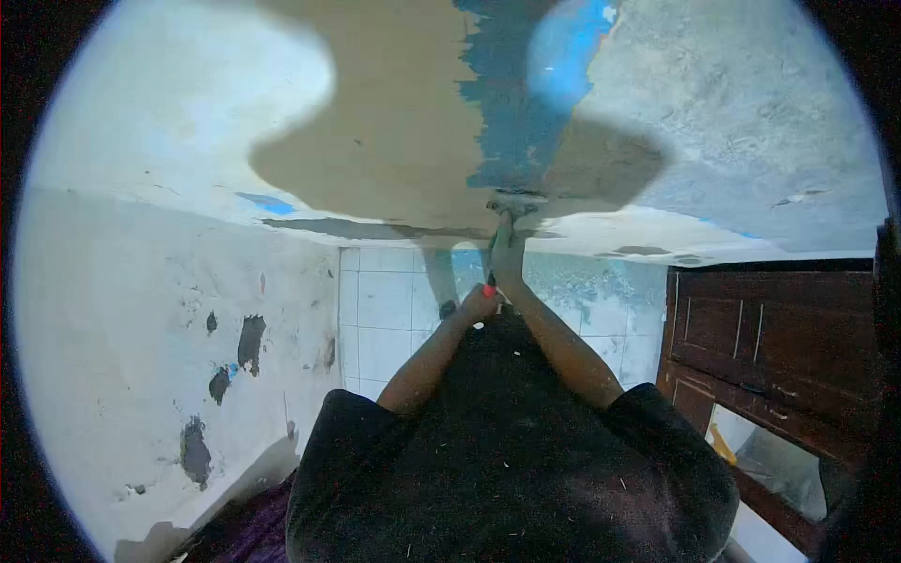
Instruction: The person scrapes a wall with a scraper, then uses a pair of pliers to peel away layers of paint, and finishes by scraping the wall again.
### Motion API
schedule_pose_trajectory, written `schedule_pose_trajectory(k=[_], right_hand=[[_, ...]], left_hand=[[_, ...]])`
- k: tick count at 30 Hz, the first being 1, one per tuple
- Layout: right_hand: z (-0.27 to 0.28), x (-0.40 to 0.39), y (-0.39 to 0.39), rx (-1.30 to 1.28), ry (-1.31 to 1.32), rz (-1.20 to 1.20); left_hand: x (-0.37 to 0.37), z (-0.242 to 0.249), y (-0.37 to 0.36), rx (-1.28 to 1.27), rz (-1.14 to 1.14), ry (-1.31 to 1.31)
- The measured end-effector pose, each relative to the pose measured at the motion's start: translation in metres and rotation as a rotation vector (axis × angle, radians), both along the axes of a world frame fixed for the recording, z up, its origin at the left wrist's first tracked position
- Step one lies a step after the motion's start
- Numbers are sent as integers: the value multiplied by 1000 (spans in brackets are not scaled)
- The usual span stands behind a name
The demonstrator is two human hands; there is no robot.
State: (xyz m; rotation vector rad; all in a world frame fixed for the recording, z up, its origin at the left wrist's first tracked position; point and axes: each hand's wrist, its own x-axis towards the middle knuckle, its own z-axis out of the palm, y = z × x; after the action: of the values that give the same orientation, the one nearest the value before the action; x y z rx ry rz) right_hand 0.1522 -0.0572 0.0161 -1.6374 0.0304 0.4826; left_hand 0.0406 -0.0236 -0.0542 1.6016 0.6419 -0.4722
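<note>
Both of my hands are together on one scraper-like tool [493, 272], below a wall surface with a blue-grey strip [514, 103] between paler areas. My left hand [481, 303] is closed around the lower end of its handle, where a red tip shows. Higher up, my right hand [508, 258] is wrapped round the tool close to its head. The tool's flat end [514, 205] touches the surface at the lower end of the blue-grey strip. Its exact shape is hard to make out.
On the left, a pale wall [131, 319] has several dark chipped patches. White tiles [380, 305] lie beyond my arms. Dark wooden cabinets [770, 338] stand at the right, with a yellow item [721, 444] near an opening. Bright light falls on the surface above.
</note>
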Motion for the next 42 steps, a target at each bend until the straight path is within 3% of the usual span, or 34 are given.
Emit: schedule_pose_trajectory(k=[2, 3, 4, 5, 6, 7, 8, 9, 11, 12, 15, 16, 17, 18, 19, 21, 23, 24, 25, 27, 28, 29, 31, 33, 42], right_hand=[[19, 2, -7, 18, 25, 45], [31, 4, -13, 33, 56, 83], [43, 4, -16, -79, -138, 132], [41, 6, -20, -81, -141, 131], [33, 10, -26, -148, -135, 177], [20, 13, -31, -216, -130, 226], [-9, 15, -35, 124, -249, 132], [4, 15, -40, 118, -248, 140], [62, 17, -50, -280, -162, 313], [78, 19, -56, -281, -168, 315], [85, 28, -80, -335, -196, 390], [73, 31, -93, -273, -322, 372], [62, 36, -110, -202, -448, 355], [90, 40, -122, -197, -207, 425], [89, 43, -135, -191, -207, 448], [81, 43, -162, -80, -199, 522], [58, 33, -199, -87, -54, 639], [56, 24, -218, 2, 130, 624], [27, 19, -236, 38, 167, 665], [68, 8, -245, -179, -15, 725], [74, 4, -253, -182, -9, 736], [78, 4, -258, -296, -38, 769], [93, 12, -259, -402, -74, 810], [108, 8, -255, -335, -292, 676], [115, 1, -249, -432, -360, 630]], left_hand=[[-6, -64, -14, -126, 64, -123], [0, -42, -19, -129, 66, -126], [7, 4, -21, -241, 127, -206], [14, 31, -23, -352, 188, -285], [21, 11, -32, -355, 189, -288], [27, -31, -48, -543, 383, -288], [31, -53, -63, -732, 581, -284], [33, -47, -74, -737, 589, -284], [42, -5, -91, -777, 689, -380], [48, 16, -96, -797, 737, -432], [56, 58, -98, -746, 676, -305], [59, 67, -91, -587, 516, -273], [64, 80, -98, -588, 543, -280], [69, 104, -102, -613, 668, -368], [73, 117, -107, -631, 788, -456], [84, 97, -126, -618, 841, -520], [111, 73, -148, -353, 1037, -667], [107, 122, -150, -517, 1023, -609], [100, 129, -147, -520, 1046, -612], [91, 137, -149, -942, 990, -583], [93, 167, -143, -771, 981, -643], [98, 184, -136, -767, 990, -655], [115, 202, -128, -650, 1208, -585], [118, 191, -125, -623, 1141, -566], [123, 197, -124, -579, 1128, -477]])
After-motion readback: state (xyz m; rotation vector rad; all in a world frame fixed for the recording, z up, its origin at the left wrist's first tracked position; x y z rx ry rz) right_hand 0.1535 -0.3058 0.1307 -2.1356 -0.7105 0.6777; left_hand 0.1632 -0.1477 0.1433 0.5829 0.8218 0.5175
